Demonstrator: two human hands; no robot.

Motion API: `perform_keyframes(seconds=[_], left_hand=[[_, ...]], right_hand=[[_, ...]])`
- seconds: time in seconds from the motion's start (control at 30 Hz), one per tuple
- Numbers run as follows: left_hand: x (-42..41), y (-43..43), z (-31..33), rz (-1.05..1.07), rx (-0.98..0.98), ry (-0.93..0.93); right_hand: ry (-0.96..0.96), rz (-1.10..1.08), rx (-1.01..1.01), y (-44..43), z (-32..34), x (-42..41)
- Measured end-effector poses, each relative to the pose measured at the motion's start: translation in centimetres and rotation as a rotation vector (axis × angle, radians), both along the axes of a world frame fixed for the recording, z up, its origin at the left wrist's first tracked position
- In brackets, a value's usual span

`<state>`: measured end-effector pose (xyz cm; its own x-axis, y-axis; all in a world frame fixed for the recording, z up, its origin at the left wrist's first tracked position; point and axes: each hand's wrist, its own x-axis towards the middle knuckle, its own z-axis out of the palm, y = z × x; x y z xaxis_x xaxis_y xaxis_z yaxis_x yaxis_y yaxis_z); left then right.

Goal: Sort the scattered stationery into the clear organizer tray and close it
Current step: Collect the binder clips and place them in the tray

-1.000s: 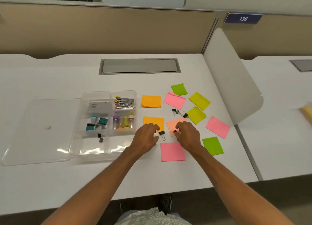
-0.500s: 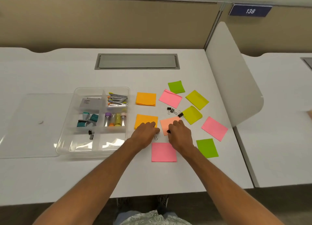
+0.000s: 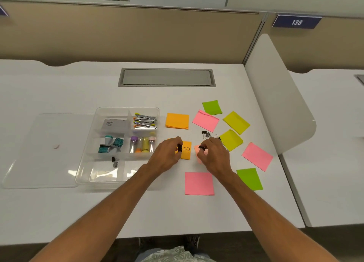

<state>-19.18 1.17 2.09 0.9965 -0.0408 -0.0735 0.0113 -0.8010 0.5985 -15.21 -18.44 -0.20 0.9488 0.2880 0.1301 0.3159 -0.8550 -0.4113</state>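
Note:
The clear organizer tray (image 3: 126, 109) sits left of centre, holding staplers, small tubes, teal stamps, a grey box and a binder clip (image 3: 114, 161). My left hand (image 3: 167, 155) pinches a black binder clip (image 3: 180, 148) over an orange sticky pad (image 3: 186, 152). My right hand (image 3: 213, 155) pinches another black binder clip (image 3: 202, 148) above a peach pad (image 3: 197, 149). Two more clips (image 3: 205, 134) lie just beyond my right hand. Pink, yellow, green and orange sticky pads are scattered around on the right.
The tray's clear lid (image 3: 43, 149) lies flat to the left of the tray. A grey cable hatch (image 3: 167, 77) is set into the white desk behind. A white curved divider (image 3: 279, 96) stands at the desk's right edge.
Both hands have closed on binder clips and lifted them off the desk; before, they were reaching down onto the clips between the orange and peach pads.

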Motion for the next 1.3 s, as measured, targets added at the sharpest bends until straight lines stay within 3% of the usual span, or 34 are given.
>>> perform_keyframes(seconds=[0.1, 0.27, 0.57, 0.77, 1.0, 1.3], left_hand=[[-0.5, 2.0, 1.4, 0.159, -0.202, -0.011], [-2.1, 6.6, 3.1, 0.307, -0.332, 0.001], [-7.5, 16.7, 4.1, 0.508, -0.352, 0.036], [-10.1, 21.1, 3.8, 0.544, -0.204, 0.102], [-11.4, 22.2, 2.3, 0.378, 0.070, 0.139], [-11.5, 22.4, 0.9, 0.215, 0.297, 0.138]], right_hand=[[0.116, -0.010, 0.235, 2.1, 1.2, 0.3], [0.201, 0.039, 0.433, 7.2, 2.7, 0.0], [0.429, 0.279, 0.637, 17.8, 5.4, -3.8], [0.495, 0.399, 0.457, 23.2, 4.7, -5.9], [0.307, 0.498, 0.014, 26.3, 3.6, -7.9], [0.139, 0.492, -0.245, 27.4, 1.8, -8.6]])
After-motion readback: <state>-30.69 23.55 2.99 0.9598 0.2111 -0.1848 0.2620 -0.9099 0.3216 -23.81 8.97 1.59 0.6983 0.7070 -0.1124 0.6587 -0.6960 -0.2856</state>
